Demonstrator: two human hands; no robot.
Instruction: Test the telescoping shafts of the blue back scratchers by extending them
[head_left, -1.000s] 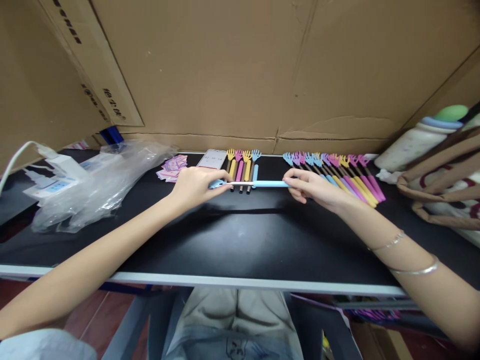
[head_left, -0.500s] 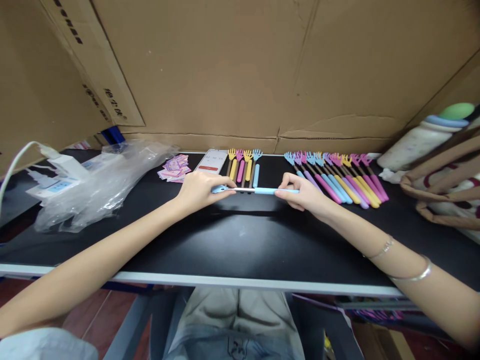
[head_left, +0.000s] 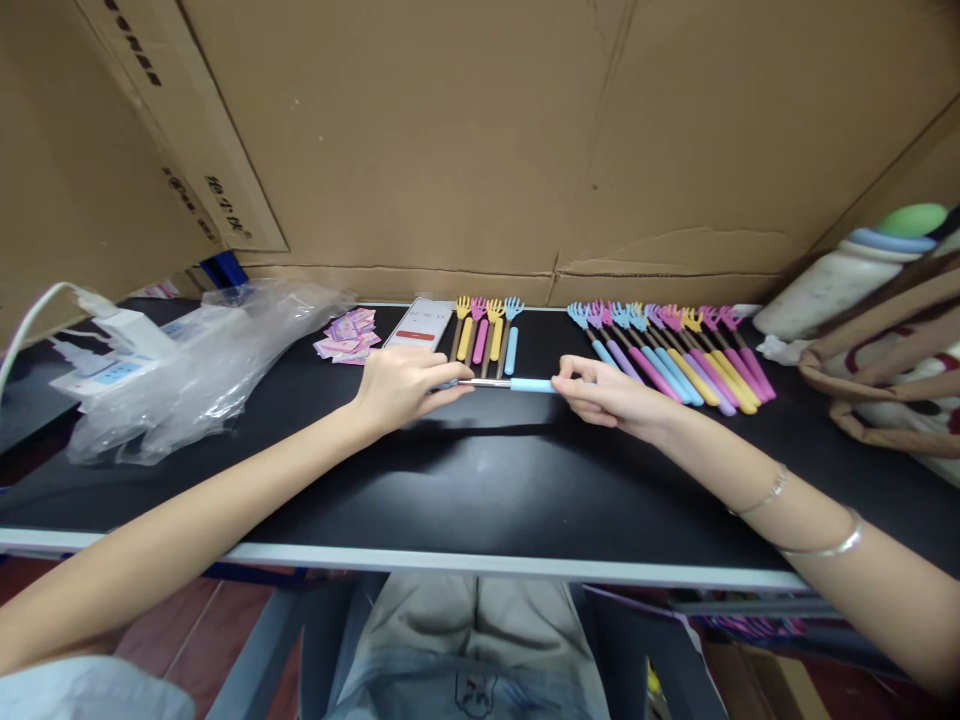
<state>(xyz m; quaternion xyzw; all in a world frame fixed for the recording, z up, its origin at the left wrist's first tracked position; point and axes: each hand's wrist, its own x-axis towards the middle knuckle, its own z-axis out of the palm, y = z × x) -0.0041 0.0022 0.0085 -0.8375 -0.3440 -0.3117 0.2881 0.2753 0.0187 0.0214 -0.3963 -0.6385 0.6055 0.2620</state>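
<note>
On the black bench, crumpled clear plastic sheeting lies at nine o'clock from the work. The left hand pinches the head end of a slim pale-blue back scratcher with a silver metal shaft, held level above the bench. Four upright multicoloured scratchers lie at twelve o'clock. The right hand grips its handle end by the fingertips. It looks light and stiff; the bare shaft may slip, so hold handle and neck.
</note>
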